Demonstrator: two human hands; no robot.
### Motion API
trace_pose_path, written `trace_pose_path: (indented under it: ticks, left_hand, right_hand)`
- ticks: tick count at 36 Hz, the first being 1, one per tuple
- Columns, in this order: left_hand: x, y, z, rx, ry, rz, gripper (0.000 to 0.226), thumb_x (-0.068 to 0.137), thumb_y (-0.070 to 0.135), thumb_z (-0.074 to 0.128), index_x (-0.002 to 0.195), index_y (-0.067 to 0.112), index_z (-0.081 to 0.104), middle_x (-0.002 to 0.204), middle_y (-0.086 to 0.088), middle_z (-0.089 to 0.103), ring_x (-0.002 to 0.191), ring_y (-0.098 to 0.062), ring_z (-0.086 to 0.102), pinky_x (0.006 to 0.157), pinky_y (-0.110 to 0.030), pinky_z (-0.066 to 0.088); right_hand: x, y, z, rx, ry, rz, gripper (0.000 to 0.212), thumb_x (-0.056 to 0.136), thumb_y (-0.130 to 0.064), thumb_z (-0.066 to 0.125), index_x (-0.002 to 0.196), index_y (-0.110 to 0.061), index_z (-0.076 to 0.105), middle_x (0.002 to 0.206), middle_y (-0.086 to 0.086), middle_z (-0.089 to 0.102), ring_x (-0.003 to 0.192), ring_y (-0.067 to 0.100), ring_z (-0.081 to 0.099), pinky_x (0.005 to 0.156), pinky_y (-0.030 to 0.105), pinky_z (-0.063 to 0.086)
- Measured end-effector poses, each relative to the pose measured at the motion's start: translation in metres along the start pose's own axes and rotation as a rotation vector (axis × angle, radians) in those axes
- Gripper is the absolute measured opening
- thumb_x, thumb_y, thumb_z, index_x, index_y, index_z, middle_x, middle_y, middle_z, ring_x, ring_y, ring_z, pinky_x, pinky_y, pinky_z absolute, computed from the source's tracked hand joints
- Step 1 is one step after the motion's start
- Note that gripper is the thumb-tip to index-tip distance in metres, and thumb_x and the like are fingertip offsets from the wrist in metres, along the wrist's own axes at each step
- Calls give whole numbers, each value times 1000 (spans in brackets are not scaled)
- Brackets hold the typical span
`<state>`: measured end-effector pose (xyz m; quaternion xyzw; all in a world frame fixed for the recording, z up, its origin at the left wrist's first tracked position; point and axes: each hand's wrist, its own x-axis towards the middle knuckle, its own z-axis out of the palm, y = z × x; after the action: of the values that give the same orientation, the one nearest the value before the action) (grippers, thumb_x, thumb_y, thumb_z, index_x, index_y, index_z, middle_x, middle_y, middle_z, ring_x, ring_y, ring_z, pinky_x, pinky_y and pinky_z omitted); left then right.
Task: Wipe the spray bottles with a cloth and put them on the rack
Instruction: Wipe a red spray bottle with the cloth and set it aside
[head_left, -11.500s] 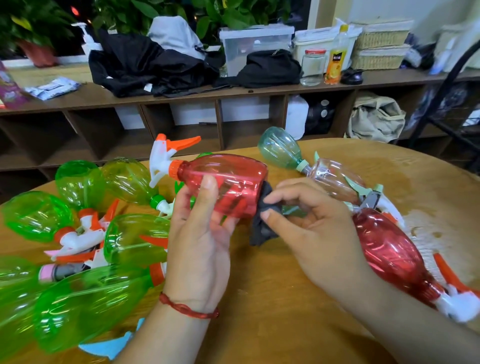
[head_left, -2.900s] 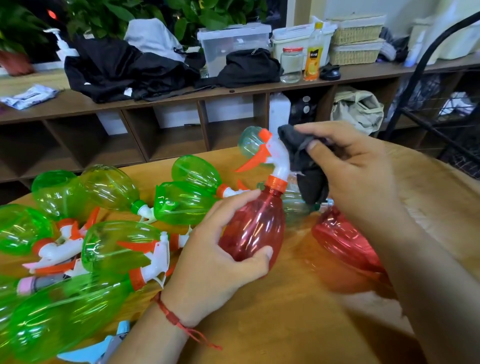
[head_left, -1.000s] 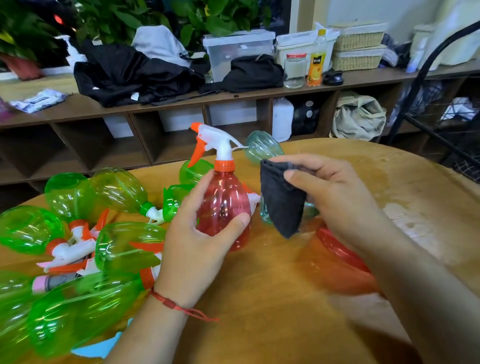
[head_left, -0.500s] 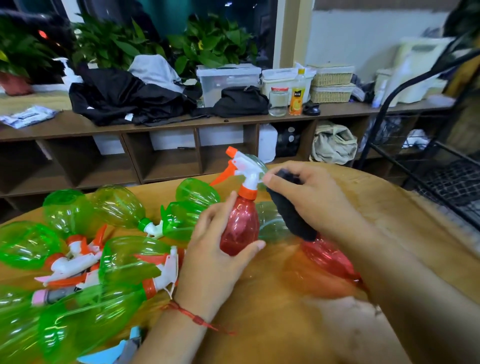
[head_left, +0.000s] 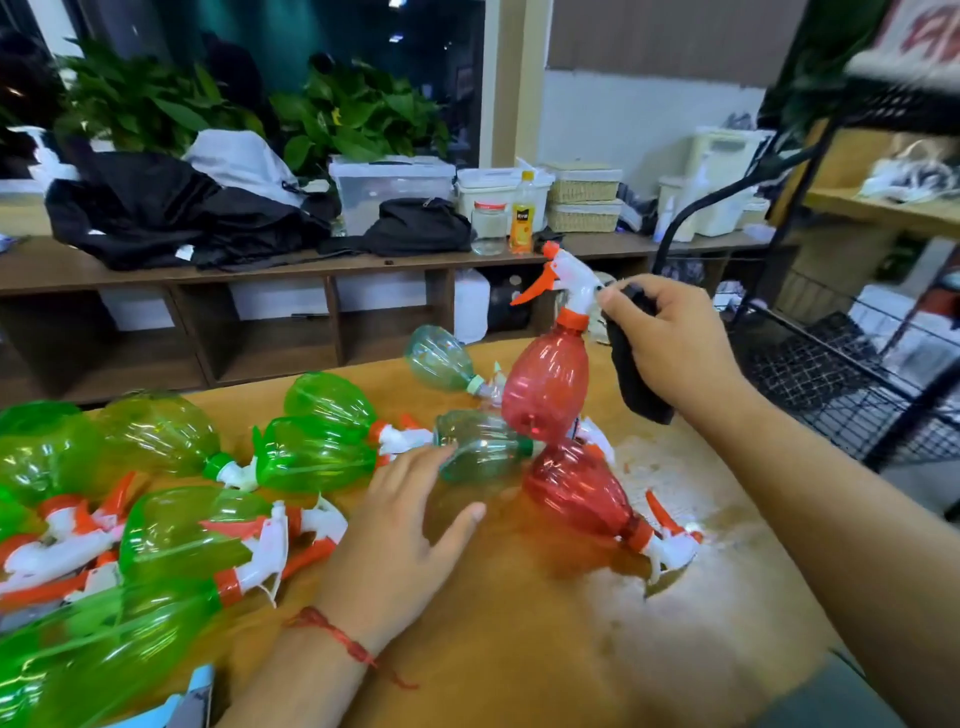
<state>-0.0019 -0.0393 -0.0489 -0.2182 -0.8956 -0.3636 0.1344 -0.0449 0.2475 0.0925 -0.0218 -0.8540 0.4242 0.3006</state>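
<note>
At the left a heap of green bottles lies on its sides on the table, triggers tangled together. The left hand is low over the table beside them, fingers straight and spread, holding nothing; its fingertips are just short of a pale bottle, and I cannot tell whether the palm touches the wood.

Right of that, the red bottle hangs upright in the air above the pale one, carried by its white spray head alone. A second red bottle lies on the table below it. The cloth hangs dark and limp from the right hand, whose fingers are curled round it while the fingertips pinch the back of the spray head. The rack, black wire, stands at the far right, well apart from the bottle.

The bottle looks empty, so it is probably very light. Its thin clear wall would likely dent under a hard squeeze, and the smooth ribbed plastic may slip. The stiff part is the orange collar and the head above it, so that is the sound place to hold. Held there it can swing, and a finger on the trigger could tip it. A hand round the belly would steady it when it is set down.
</note>
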Motion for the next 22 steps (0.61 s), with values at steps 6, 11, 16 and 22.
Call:
trace_pose_path:
  ticks: [6, 11, 16, 22]
  left_hand:
    - [-1, -1, 3, 37, -16, -3, 63, 96, 65, 56, 153, 40, 47, 147, 26, 44, 137, 9, 33, 118, -22, 33]
    - [-2, -1, 4, 55, -13, 4, 62, 96, 67, 54, 152, 42, 46, 146, 30, 42, 138, 11, 31, 114, -30, 45]
    - [-3, -3, 8, 52, -3, 1, 63, 97, 72, 52, 153, 44, 45, 149, 29, 43, 142, 12, 30, 117, -32, 43]
    - [-1, -14, 12, 43, 31, -38, 64, 90, 79, 49, 148, 51, 47, 148, 38, 42, 142, 13, 33, 103, -42, 56]
  right_hand:
    - [48, 30, -2, -56, 129, 34, 24, 97, -43, 62, 79, -31, 72, 70, -5, 70, 71, 21, 69, 72, 47, 60]
    - [88, 58, 16, -144, 183, 63, 27, 101, -41, 58, 91, -22, 75, 80, -4, 71, 80, 20, 67, 65, 34, 46]
    - [125, 84, 36, -195, 211, 103, 29, 104, -43, 56, 94, -22, 73, 84, -5, 70, 78, 19, 65, 65, 34, 44]
    - [160, 111, 57, -268, 223, 94, 26, 107, -41, 55, 103, -23, 73, 94, -4, 70, 84, 19, 64, 72, 31, 43]
